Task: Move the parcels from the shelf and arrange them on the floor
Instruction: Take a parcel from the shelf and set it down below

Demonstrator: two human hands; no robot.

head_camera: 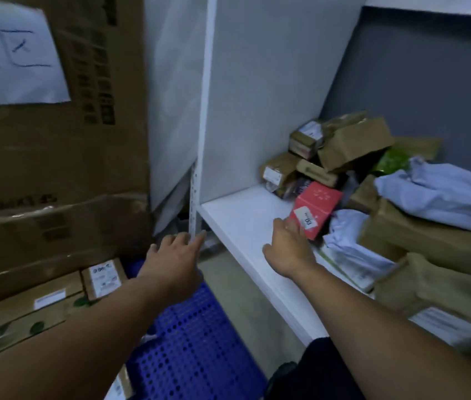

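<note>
Now, right hand (289,246) spread, fingertips touching red box (316,212) at frame centre-right: wrap both short sides, lift clear of shelf (243,220). Left hand (175,255) spread, empty.

The white sticker (305,219) on the red box (316,210) reads "03". Far left of that box, a paper sheet (12,53) taped to the big carton (90,111) bears handwritten characters, one being "区". Other labels are too blurred to read.
</note>
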